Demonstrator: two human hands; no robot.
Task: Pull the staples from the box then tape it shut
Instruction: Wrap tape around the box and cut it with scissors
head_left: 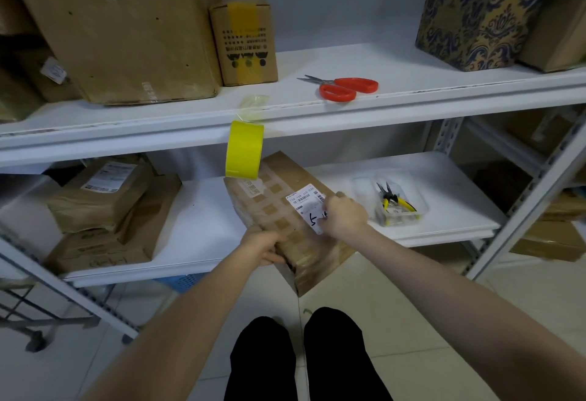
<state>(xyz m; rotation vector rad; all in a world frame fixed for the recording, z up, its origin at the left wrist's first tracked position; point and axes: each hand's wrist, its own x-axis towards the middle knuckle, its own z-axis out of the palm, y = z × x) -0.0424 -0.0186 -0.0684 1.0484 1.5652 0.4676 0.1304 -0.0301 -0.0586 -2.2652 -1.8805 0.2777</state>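
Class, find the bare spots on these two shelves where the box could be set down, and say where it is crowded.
Upper shelf: bare between the scissors and the patterned box. Lower shelf: bare between the parcel stack and the box. Crowded at the upper left cartons and around the plier tray.

box: brown corrugated cardboard, matt, partly covered in glossy clear tape
label: white paper, smooth, printed and handwritten on
tape roll: yellow plastic, glossy and smooth
scissors: shiny metal blades, glossy red plastic handles
pliers: dark metal, yellow plastic handles
tray: clear plastic, glossy
shelf: white, smooth, slight sheen
patterned box: gold and dark blue, textured-looking cover
floor: pale glossy tiles
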